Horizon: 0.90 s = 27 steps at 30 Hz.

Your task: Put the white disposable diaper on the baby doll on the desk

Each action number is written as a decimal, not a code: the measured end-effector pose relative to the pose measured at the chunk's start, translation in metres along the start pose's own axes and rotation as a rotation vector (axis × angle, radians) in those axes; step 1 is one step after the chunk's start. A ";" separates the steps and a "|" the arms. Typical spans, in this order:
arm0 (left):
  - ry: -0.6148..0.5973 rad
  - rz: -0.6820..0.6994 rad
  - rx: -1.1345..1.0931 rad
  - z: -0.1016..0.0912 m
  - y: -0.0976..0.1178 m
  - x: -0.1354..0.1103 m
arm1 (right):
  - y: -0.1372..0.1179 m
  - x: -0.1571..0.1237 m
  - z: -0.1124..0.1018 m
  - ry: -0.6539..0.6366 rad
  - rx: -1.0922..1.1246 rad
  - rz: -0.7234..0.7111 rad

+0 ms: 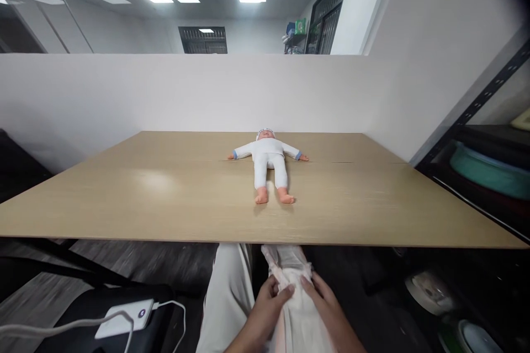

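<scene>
Head view: pinching soft, whitish crumpled-sheet bundle (295,278) in fingers of left hand (271,302) and right hand (325,300), below flat tan worktop (178,201); risking likely tear from uneven tugging, drop from loosened pinch.

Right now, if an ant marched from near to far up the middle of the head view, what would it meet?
Left hand and right hand pinching white material → table's front edge → doll's bare feet → doll's white trousers → doll's white top → doll's cap → white wall.
</scene>
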<state>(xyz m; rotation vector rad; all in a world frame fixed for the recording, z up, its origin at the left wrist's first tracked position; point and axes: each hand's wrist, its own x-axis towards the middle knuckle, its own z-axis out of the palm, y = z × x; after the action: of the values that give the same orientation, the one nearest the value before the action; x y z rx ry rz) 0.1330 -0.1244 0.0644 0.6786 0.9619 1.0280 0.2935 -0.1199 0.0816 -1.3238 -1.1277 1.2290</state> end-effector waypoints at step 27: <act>0.144 0.054 0.262 -0.031 0.076 0.014 | -0.063 0.047 0.031 0.280 -0.663 -0.480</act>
<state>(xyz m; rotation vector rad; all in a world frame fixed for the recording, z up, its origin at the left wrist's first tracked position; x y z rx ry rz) 0.0776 -0.0809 0.1099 0.8595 1.2232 1.0181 0.2647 -0.0646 0.1386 -1.5108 -1.5942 0.3048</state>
